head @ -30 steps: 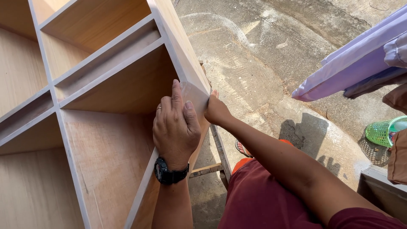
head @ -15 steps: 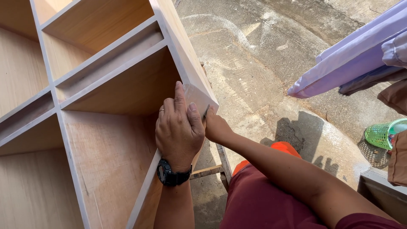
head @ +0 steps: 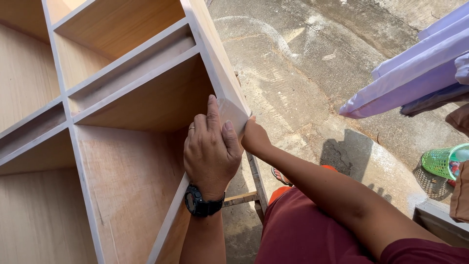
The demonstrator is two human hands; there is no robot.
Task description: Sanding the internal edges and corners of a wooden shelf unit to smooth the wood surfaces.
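Observation:
A pale wooden cabinet (head: 122, 146) with several open compartments lies tilted in front of me. My left hand (head: 211, 149), wearing a black watch and a ring, lies flat on the front edge of the cabinet's side panel (head: 215, 58). Its fingers press a small pale sheet (head: 230, 113) against the panel's corner. My right hand (head: 254, 138) reaches from the outer side and holds the same corner, with its fingers hidden behind the panel.
Rough concrete ground (head: 303, 73) stretches to the right of the cabinet. A lilac board (head: 410, 83) juts in at the upper right. A green mesh basket (head: 442, 161) stands at the right edge. A wooden support (head: 254, 181) shows under the cabinet.
My left hand has shifted slightly along the panel edge near the corner. My right hand dropped a little below the corner and stays against it.

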